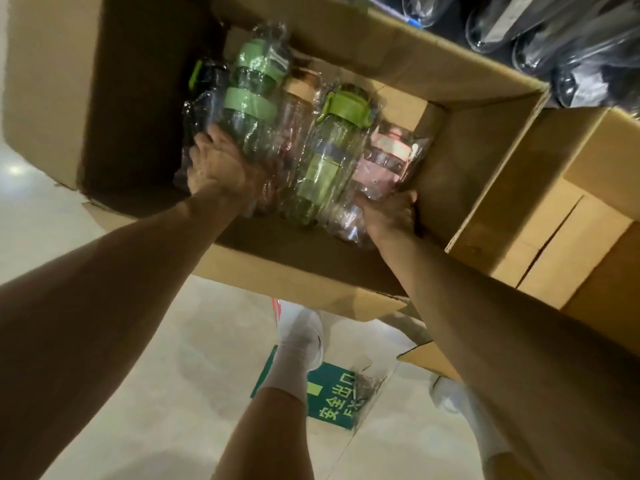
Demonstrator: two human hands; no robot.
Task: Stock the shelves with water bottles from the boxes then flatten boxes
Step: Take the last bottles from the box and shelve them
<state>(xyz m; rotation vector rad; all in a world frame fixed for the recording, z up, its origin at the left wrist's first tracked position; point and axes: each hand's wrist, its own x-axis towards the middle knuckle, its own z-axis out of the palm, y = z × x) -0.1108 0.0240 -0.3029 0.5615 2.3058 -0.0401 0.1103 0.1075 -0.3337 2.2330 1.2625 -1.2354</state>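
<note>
An open cardboard box sits on the floor with several plastic-wrapped water bottles inside. My left hand grips the base of a green-banded bottle at the box's left. My right hand grips the lower end of a pink bottle at the right. Between them lies a bottle with a bright green lid, beside a clear bottle. A dark bottle with a green clip lies at the far left, partly hidden.
A second cardboard box stands to the right, touching the first. Dark wrapped bottles are stacked at the top right. My legs and white socks stand on a pale tiled floor with a green exit sign.
</note>
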